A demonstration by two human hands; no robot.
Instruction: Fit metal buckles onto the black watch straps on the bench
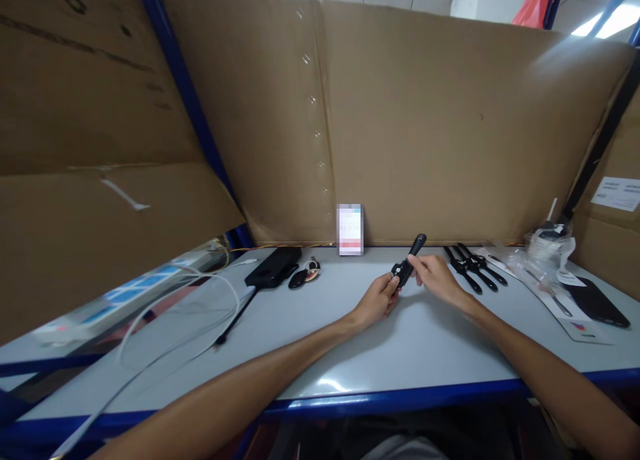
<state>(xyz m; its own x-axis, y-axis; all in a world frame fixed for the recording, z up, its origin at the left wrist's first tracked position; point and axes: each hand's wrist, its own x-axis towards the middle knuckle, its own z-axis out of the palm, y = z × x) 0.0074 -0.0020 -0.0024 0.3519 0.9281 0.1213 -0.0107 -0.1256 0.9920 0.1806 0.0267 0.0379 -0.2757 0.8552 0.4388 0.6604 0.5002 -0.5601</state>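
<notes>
A black spokeshave (417, 245) is held up at a slant over the table, one handle pointing up and away. My left hand (379, 299) is closed around its lower part, thumb by a small bright metal piece on the body. My right hand (434, 275) pinches the tool's middle from the right side; its fingertips are partly hidden. The lower handle is covered by my left hand. Several similar black spokeshaves (473, 270) lie side by side on the table, right of my right hand.
On the grey table (320, 367) a phone (350, 230) leans against the cardboard wall (425, 127). To the left are a black case (274, 268), keys (305, 273), white cables (235, 293) and a power strip (130, 297). Plastic packaging (560, 307) and a dark flat object (600, 303) lie right.
</notes>
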